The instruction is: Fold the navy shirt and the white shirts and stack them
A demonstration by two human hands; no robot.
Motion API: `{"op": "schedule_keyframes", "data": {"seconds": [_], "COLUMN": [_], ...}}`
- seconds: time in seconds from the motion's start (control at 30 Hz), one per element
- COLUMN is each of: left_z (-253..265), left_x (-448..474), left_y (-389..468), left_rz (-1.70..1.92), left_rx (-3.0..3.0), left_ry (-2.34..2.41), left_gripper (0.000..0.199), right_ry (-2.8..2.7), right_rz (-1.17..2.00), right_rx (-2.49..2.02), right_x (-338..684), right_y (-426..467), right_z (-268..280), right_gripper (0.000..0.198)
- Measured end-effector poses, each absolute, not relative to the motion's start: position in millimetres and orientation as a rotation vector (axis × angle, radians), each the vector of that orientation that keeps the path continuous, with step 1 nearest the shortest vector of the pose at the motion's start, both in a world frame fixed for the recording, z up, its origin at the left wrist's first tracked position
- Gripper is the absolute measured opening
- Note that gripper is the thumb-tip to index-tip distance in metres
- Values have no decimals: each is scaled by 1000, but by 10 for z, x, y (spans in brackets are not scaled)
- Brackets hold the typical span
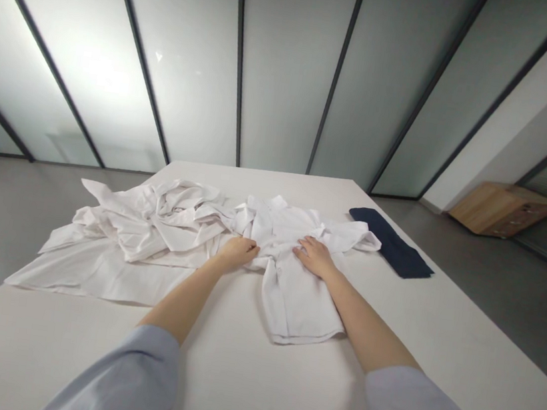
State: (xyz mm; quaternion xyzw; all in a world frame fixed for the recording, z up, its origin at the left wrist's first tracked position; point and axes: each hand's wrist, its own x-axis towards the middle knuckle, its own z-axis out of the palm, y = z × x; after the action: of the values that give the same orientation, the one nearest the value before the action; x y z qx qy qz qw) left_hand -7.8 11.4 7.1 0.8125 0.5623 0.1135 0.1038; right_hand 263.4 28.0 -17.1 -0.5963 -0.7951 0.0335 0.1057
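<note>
A white shirt (286,294) lies spread on the table, its collar toward the far edge and its hem toward me. One short sleeve reaches out to the right; creases run across the middle. My left hand (240,252) is closed at the shirt's left side, fingers curled on the fabric. On the shirt's middle right, my right hand (314,256) rests flat with its fingers spread. Left of the shirt sits a rumpled heap of white garments (150,222), which touches or overlaps the shirt's left side; I cannot tell which.
A folded dark navy cloth (392,244) lies by the right edge of the white table (436,347). Frosted glass panels (286,65) stand beyond the far edge. A wooden cabinet (499,209) is on the floor at the right.
</note>
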Motion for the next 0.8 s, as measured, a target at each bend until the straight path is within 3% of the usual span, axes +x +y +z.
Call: {"op": "schedule_keyframes", "data": {"seconds": [0.27,0.67,0.8], "left_z": [0,-175,-183], "left_x": [-152,-169,-153], "left_y": [155,203,261], "left_rz": [538,500,613], "left_rx": [2332,2244,2058], "left_ry": [1831,1887,2139], "left_gripper": [27,85,84], "right_ry": [-2277,-2280,-2236], "right_rz": [95,81,118], "right_rx": [-1908,-1978,-2032], "right_x": [2637,2498,2334], "right_y": [283,277,317], "right_z": [-172,-180,-137], "right_gripper": [46,53,56]}}
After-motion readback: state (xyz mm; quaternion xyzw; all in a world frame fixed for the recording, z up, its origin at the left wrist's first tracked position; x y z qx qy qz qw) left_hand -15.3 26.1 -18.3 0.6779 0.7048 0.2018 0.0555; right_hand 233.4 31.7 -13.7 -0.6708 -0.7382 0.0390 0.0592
